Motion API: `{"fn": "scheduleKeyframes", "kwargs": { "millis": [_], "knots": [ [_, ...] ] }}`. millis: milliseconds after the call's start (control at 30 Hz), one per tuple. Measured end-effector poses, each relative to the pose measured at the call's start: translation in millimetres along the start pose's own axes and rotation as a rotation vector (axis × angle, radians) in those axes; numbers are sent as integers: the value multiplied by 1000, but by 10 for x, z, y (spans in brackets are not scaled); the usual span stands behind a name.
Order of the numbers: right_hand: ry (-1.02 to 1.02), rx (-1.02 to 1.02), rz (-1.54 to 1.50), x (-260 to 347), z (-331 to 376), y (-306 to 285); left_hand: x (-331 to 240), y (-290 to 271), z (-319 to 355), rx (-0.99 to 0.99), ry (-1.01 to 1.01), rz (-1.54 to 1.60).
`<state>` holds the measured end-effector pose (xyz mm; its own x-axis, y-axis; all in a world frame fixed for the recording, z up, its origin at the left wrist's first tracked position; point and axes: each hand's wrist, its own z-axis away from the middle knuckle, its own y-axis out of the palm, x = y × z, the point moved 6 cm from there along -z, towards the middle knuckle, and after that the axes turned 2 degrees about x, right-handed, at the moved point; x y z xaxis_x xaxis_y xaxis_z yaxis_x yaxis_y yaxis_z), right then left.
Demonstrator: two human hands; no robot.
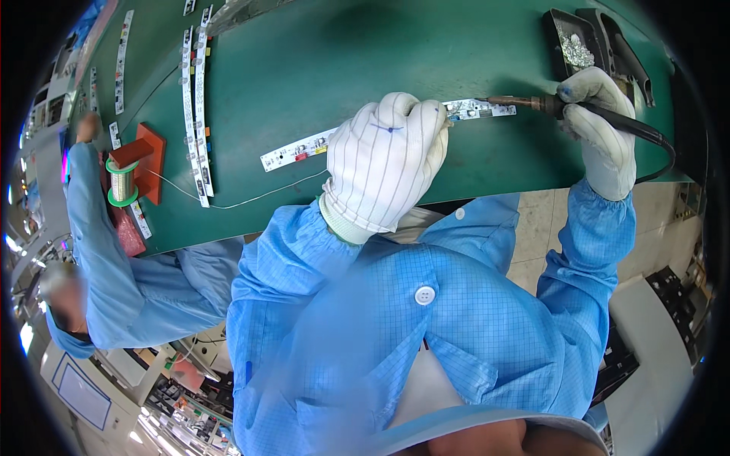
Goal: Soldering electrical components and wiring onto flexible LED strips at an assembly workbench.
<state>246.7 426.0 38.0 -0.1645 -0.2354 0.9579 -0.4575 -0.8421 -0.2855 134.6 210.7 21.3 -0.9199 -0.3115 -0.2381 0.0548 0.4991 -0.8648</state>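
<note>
A long white circuit board strip (pixel 295 152) lies slightly slanted on the green table. My left hand (pixel 386 163), in a white striped glove, is closed over the middle of the strip and hides that part. Thin solder wire (pixel 251 202) runs from a spool (pixel 122 185) into this closed hand; its end cannot be made out. Gripped in my gloved right hand (pixel 604 140) is a soldering iron (pixel 540 104) with a black handle. It points left, and its tip is at the upper edge of the strip's right part, contact being too small to tell.
Two more board strips (pixel 188 114) lie side by side to the left, with further strips beyond. The spool sits by a reddish-brown stand (pixel 154 163). A black tray (pixel 572 45) with silvery scraps stands far right. A co-worker in blue (pixel 129 296) sits at left.
</note>
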Motion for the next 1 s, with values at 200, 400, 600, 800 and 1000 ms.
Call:
{"fn": "scheduleKeyframes", "kwargs": {
  "millis": [200,400,600,800,1000],
  "knots": [
    [8,46,-30,-177,-61,195,104,31,67,14,-1,-10],
    [35,104,-5,-174,-91,267,132,39,85,-4,16,7],
    [164,52,-35,-249,-111,267,138,49,71,41,-2,6],
    [198,58,-56,-331,-122,231,136,73,47,81,-13,9],
    [204,89,-46,-323,-134,252,149,64,56,61,-5,11]
  ]
}}
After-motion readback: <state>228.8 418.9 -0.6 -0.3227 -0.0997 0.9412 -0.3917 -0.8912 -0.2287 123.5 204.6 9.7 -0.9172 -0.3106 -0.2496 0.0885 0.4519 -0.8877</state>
